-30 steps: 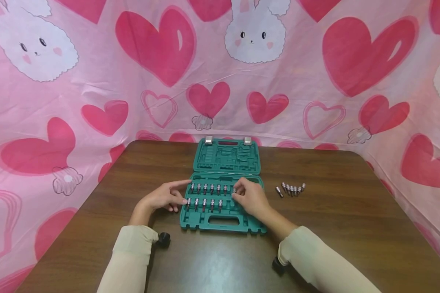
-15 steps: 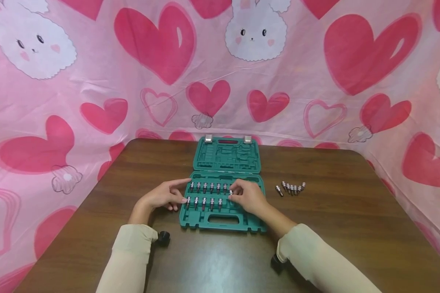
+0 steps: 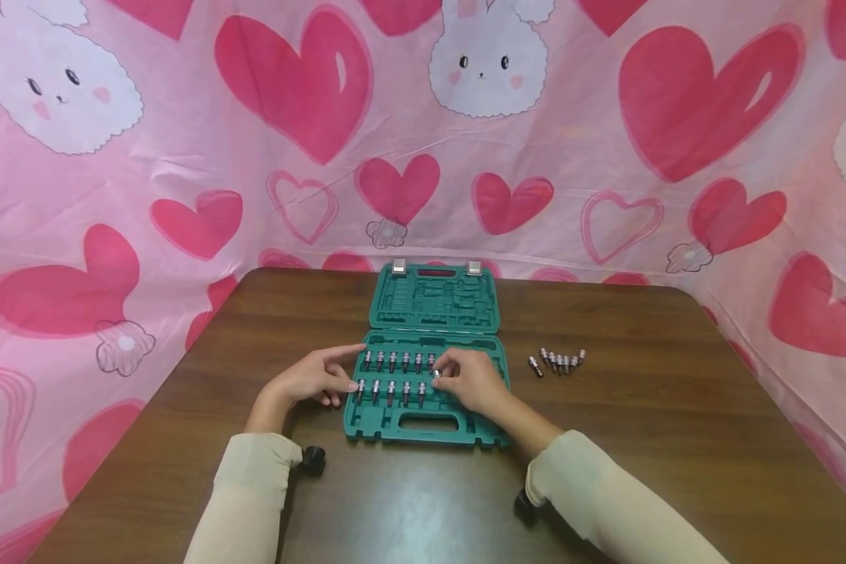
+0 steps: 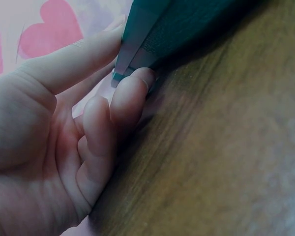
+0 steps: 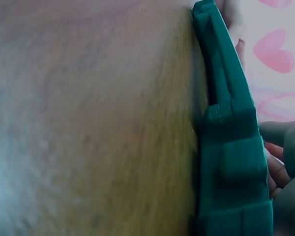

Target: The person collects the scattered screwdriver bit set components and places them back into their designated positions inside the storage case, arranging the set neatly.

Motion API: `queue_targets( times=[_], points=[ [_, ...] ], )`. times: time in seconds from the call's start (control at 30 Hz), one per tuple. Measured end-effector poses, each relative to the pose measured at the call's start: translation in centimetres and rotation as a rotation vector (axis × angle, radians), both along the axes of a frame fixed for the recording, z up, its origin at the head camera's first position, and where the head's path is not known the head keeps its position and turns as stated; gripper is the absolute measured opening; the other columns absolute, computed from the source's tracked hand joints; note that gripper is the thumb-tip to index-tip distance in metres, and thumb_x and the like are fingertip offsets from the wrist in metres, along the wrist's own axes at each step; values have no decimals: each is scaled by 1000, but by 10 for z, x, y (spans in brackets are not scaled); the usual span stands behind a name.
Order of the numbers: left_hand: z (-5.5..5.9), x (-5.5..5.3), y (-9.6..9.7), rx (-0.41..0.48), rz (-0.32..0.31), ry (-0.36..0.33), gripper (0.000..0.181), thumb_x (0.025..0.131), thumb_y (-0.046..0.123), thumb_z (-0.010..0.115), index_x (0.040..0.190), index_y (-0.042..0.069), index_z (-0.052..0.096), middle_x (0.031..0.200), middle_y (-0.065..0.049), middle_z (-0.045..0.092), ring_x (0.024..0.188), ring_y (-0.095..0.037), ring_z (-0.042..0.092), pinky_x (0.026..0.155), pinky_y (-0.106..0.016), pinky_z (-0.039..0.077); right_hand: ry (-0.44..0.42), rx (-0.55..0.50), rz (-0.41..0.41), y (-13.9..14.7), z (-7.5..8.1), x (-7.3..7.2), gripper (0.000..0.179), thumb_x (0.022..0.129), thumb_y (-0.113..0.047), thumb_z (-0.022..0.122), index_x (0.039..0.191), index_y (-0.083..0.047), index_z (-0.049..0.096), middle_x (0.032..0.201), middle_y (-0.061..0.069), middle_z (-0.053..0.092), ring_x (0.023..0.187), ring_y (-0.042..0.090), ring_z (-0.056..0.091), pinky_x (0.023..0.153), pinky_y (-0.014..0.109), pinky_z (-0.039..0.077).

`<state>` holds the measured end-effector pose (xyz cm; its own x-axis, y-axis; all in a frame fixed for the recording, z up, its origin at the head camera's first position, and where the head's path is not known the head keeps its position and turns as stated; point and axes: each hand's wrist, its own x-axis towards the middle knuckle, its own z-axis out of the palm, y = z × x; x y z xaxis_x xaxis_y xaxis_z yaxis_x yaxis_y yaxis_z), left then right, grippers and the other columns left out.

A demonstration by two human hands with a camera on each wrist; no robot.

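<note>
Right hand (image 3: 474,380) pinched a chrome bit socket (image 3: 435,374) over the green case (image 3: 377,423), socket at 9 o'clock from palm, long axis unclear. Lower-row end socket (image 3: 421,394) lay near it, 7 o'clock. Left hand (image 3: 310,377), farther off, touched case's 9 o'clock edge, index and thumb spread.

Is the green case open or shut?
Open: the green case has its lid swung back, baring two rows of bits.
</note>
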<state>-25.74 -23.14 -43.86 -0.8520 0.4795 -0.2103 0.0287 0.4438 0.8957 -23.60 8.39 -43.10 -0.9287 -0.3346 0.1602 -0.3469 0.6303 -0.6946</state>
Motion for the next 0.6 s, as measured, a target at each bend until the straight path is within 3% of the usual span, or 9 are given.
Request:
queue_targets(
  times=[0.6],
  points=[
    [0,0,0,2,-4,8,72,89,19,73,151,19,37,81,-13,69,57,-24,62,56,-35,55,-20,3,38,1,-3,-2,10,88,-18,74,79,-19,72,71,-9,61,70,14,53,64,31,47]
  ],
)
